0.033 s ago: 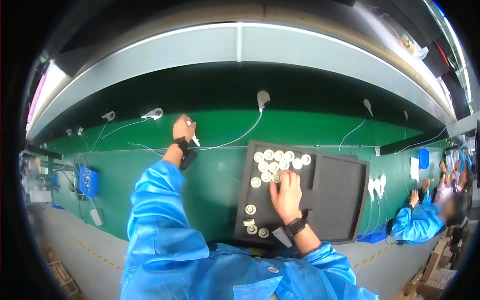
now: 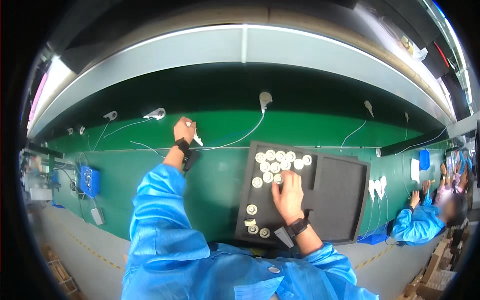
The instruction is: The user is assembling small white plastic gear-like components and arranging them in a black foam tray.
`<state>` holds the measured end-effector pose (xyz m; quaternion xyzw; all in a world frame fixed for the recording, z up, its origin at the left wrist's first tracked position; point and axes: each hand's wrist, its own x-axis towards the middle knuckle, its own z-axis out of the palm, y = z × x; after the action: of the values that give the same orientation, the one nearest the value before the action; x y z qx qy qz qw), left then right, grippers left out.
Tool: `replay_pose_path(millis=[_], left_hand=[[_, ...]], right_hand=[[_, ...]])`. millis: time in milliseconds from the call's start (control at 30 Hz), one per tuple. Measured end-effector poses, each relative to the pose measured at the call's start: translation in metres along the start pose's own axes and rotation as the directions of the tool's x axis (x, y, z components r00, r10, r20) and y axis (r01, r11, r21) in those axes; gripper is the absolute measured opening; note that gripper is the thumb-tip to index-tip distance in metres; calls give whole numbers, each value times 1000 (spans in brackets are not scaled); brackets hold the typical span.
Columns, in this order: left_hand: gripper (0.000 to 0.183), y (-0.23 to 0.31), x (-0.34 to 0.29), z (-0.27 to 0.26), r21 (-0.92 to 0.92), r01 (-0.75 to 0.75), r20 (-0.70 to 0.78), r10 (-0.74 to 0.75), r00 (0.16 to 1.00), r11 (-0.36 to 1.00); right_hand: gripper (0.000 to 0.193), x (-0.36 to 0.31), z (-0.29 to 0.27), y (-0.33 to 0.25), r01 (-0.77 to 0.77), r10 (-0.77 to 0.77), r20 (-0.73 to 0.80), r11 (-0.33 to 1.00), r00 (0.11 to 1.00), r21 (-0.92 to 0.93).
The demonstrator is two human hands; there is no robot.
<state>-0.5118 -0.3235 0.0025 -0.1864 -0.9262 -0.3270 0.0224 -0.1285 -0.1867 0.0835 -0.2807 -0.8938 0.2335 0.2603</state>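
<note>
Any lettering on the cream round pieces [image 2: 270,155] is too small for me to read; from my left grip [image 2: 184,130], the green tabletop [image 2: 215,190] runs toward four o'clock as far as the edge of the black tray [image 2: 340,200]. That grip curls closed around a white plastic piece [image 2: 198,140], jutting out at four o'clock. My right grip [image 2: 289,197] has its fingertips at the nearest round piece [image 2: 278,178], at its eleven o'clock; whether they pinch it I cannot tell.
</note>
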Motion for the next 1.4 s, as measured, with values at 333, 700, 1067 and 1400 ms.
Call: replay_pose_path(millis=[333, 700, 1067, 1400], left_hand=[[17, 170, -176, -139, -744, 354, 508, 135, 851, 567], [48, 236, -277, -99, -460, 887, 879, 169, 446, 48], [41, 226, -273, -124, -524, 850, 765, 472, 437, 62], [39, 220, -274, -129, -536, 837, 757, 503, 417, 112]], right_hand=[[45, -18, -101, -25, -263, 137, 224, 536, 965, 802], [35, -42, -112, -42, -416, 8, 416, 32, 909, 909], [38, -37, -130, -49, -296, 148, 261, 320, 954, 900], [34, -33, -130, -54, -209, 26, 229, 518, 973, 829]])
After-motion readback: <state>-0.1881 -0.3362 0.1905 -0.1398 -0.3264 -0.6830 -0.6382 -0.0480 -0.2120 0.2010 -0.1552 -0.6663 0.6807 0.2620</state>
